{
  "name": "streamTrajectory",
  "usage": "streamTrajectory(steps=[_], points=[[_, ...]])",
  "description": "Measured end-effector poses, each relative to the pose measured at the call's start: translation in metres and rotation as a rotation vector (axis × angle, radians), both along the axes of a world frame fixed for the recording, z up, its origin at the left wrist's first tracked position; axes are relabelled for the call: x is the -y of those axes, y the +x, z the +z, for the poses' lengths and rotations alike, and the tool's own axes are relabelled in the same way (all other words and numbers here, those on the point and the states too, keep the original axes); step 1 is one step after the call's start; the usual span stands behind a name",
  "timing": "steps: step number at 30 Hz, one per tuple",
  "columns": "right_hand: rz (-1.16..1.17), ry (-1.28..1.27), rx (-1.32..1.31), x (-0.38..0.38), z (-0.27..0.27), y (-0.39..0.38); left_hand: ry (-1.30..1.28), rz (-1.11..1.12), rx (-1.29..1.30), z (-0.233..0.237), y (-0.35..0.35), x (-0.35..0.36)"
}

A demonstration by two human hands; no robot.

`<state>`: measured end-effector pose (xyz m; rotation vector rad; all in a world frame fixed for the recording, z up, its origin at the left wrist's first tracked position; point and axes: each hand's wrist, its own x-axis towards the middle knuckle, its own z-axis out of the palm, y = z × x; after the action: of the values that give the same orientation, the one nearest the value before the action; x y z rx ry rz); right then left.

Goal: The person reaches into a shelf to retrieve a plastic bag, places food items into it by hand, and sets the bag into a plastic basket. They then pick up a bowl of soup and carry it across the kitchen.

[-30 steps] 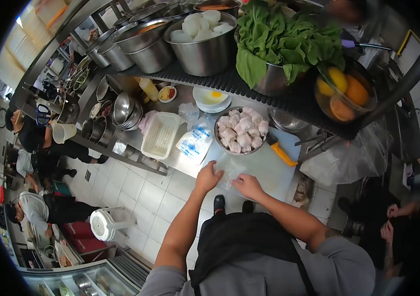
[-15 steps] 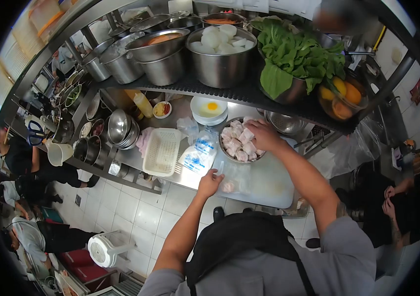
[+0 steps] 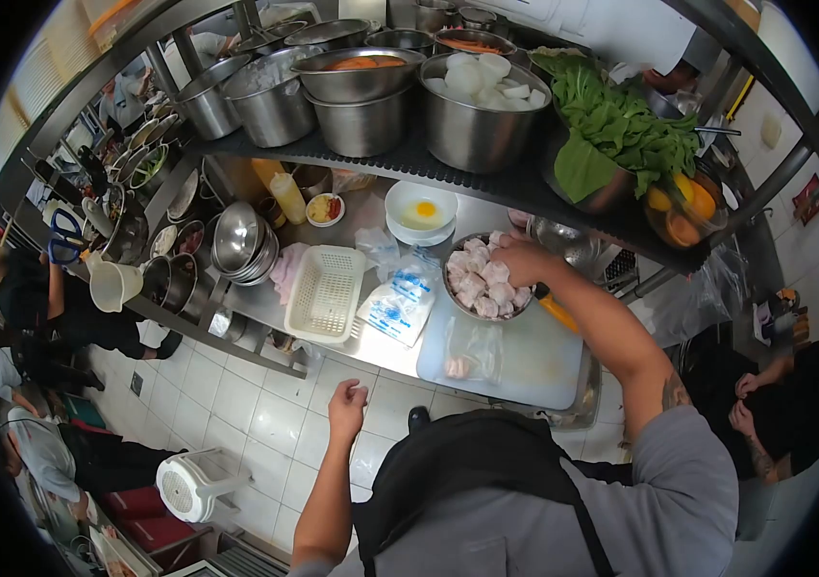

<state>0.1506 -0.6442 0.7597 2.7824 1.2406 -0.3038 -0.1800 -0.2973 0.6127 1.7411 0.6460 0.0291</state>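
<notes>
My right hand (image 3: 519,262) reaches over the far right side of a metal bowl (image 3: 451,288) filled with pale raw meat pieces (image 3: 472,274). Its fingers curl down onto the meat, with the tips hidden. My left hand (image 3: 347,411) hangs off the table's front edge, loosely curled with nothing visible in it. A clear plastic bag (image 3: 475,348) with a small pinkish lump at one end lies on the white cutting board (image 3: 544,370). To the left is a white bag with blue print (image 3: 402,300). An orange handle (image 3: 557,310) pokes out beside the bowl, under my right forearm.
A white plastic basket (image 3: 325,293) and stacked metal bowls (image 3: 238,242) stand left. Behind is a bowl with egg yolk (image 3: 421,210). A loaded shelf (image 3: 381,159) overhangs the table. A stool (image 3: 188,486) and several people are on the left; another person (image 3: 765,404) stands right.
My left hand has drawn back from the clear plastic bag, past the table edge. My right hand stays at the meat bowl, nearer its right side. The orange handle has come into view.
</notes>
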Motion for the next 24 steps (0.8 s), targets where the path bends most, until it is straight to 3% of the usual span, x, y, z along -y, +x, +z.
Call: streamTrajectory(steps=[7,10,13,14,19,22,24], points=[[0.059,0.081,-0.061,0.006,0.003,0.006,-0.026,0.068,0.016,0.014,-0.007,0.001],[-0.040,0.446,-0.038,0.021,0.005,0.001,0.112,-0.004,0.113,0.036,0.015,0.018],[-0.375,0.622,-0.371,0.037,0.014,-0.017,0.234,-0.177,0.182,0.072,0.050,0.055],[-0.386,0.794,-0.542,0.053,-0.019,-0.012,0.269,-0.265,0.167,0.087,0.063,0.073],[-0.924,1.363,-1.147,0.071,-0.051,-0.101,0.499,-0.699,0.119,0.109,0.119,0.171],[-1.159,1.491,-1.189,0.081,-0.093,-0.147,0.790,-0.833,0.076,0.093,0.125,0.216],[-1.255,1.518,-1.117,0.076,-0.102,-0.175,0.828,-0.876,-0.011,0.062,0.137,0.226]])
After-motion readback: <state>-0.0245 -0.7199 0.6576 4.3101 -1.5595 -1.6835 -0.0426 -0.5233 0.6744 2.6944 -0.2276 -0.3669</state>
